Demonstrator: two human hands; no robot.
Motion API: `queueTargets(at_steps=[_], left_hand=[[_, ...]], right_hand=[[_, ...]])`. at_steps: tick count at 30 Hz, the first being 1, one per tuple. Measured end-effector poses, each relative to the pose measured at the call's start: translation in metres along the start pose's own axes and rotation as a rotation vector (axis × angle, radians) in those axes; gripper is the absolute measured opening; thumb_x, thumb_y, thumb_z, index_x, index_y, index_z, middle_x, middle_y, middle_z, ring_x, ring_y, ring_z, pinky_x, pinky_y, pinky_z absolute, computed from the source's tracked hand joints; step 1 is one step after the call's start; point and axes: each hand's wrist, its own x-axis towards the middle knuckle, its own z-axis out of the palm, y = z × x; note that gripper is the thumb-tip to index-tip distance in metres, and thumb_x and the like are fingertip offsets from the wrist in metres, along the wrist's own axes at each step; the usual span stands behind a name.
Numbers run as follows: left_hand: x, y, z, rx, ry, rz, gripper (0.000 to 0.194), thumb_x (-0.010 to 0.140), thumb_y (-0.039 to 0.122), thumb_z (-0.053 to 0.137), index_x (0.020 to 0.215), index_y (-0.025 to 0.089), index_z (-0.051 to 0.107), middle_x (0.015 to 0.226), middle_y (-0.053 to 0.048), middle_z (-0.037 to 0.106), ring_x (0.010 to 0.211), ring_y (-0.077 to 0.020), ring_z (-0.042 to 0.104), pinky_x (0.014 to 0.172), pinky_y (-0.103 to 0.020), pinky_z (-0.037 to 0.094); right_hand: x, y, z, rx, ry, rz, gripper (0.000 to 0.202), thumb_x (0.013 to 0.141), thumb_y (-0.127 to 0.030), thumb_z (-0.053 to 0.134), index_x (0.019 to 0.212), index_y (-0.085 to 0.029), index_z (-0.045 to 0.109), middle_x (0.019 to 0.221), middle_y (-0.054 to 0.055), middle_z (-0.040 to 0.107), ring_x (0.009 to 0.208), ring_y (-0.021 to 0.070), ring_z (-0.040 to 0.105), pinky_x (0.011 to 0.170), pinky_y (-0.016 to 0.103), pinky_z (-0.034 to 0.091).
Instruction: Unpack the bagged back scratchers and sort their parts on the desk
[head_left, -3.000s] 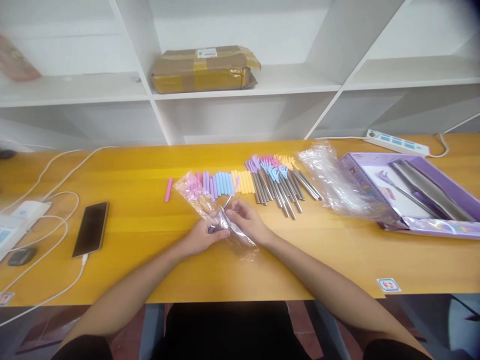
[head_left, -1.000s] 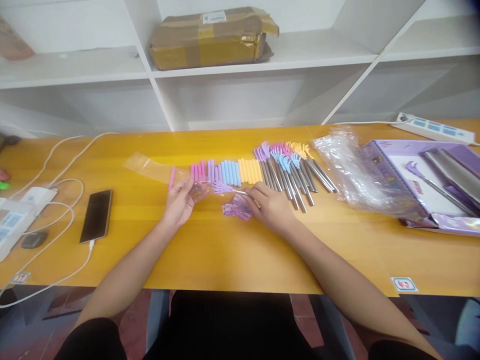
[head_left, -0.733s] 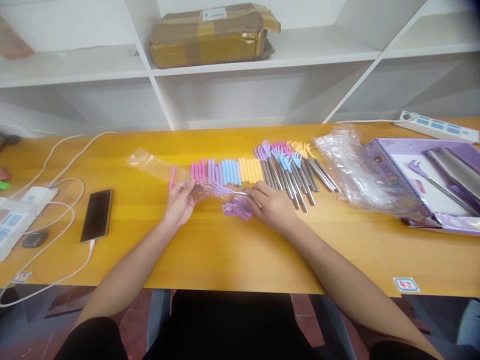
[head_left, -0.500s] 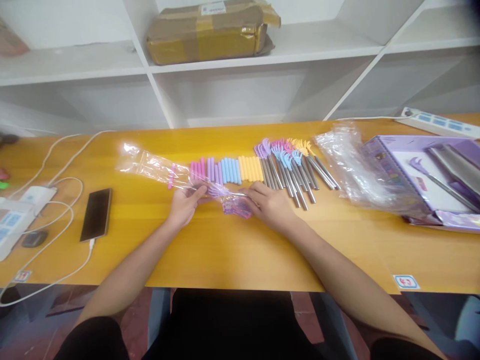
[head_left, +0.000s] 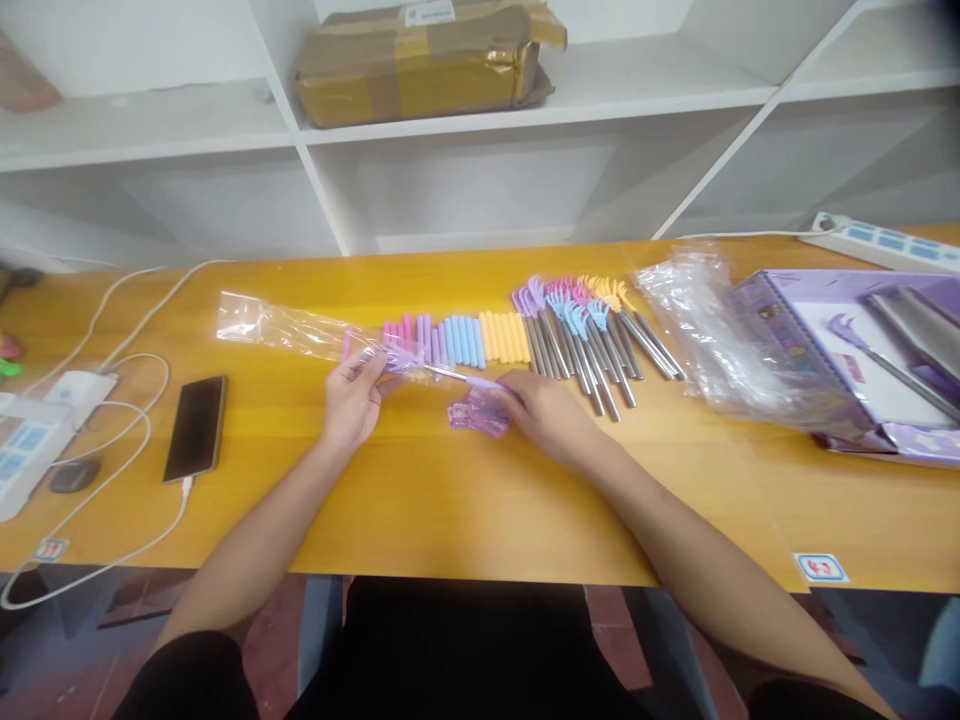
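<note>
My left hand pinches the mouth of a long clear plastic bag, which stretches out to the left. A metal rod with purple ends has its claw-shaped head inside the bag's opening. The rod's purple handle is gripped by my right hand. Small purple and pink packets lie just below the rod. Behind are rows of pink, purple, blue and yellow tubes, and right of them a pile of metal rods with coloured claw heads.
Clear bags lie beside a purple box on the right. A phone, cables and a power strip are on the left. White shelving with a taped carton rises behind.
My left hand and the bag have shifted left. The rod's claw head has moved left inside the bag, and more of the rod and its purple handle shows between my hands.
</note>
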Motion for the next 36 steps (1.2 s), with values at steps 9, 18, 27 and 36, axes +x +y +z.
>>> queueTargets(at_steps=[9, 18, 27, 36], left_hand=[[-0.032, -0.033, 0.015, 0.047, -0.096, -0.183, 0.040, 0.063, 0.039, 0.106, 0.082, 0.013, 0.081, 0.084, -0.005, 0.082, 0.076, -0.0181, 0.078, 0.076, -0.032, 0.067], [-0.012, -0.009, 0.007, -0.020, -0.039, -0.058, 0.041, 0.066, 0.040, 0.105, 0.088, 0.015, 0.081, 0.088, -0.004, 0.081, 0.076, -0.0170, 0.077, 0.075, -0.033, 0.068], [-0.011, -0.010, 0.006, -0.049, -0.054, -0.154, 0.043, 0.066, 0.038, 0.105, 0.091, 0.015, 0.080, 0.093, -0.005, 0.082, 0.080, -0.0176, 0.078, 0.081, -0.034, 0.068], [-0.031, -0.020, 0.011, 0.035, -0.176, -0.238, 0.042, 0.068, 0.040, 0.104, 0.091, 0.014, 0.081, 0.090, -0.007, 0.082, 0.077, -0.0187, 0.078, 0.071, -0.030, 0.066]], right_hand=[[-0.004, -0.023, 0.012, 0.311, 0.009, -0.102, 0.040, 0.115, -0.045, 0.052, 0.091, -0.020, 0.072, 0.088, 0.006, 0.071, 0.079, 0.0194, 0.065, 0.076, 0.033, 0.049], [-0.005, -0.020, 0.010, 0.748, -0.013, 0.121, 0.031, 0.109, -0.050, 0.060, 0.114, -0.020, 0.069, 0.080, 0.001, 0.067, 0.068, 0.0161, 0.059, 0.065, 0.031, 0.050], [-0.003, -0.018, 0.002, 0.889, -0.193, 0.009, 0.045, 0.111, -0.057, 0.055, 0.096, -0.019, 0.074, 0.090, 0.006, 0.072, 0.074, 0.0141, 0.063, 0.072, 0.031, 0.057], [-0.003, -0.018, 0.016, 0.861, -0.139, 0.066, 0.028, 0.097, -0.048, 0.079, 0.109, -0.023, 0.072, 0.108, 0.007, 0.077, 0.085, 0.0185, 0.069, 0.076, 0.035, 0.060]])
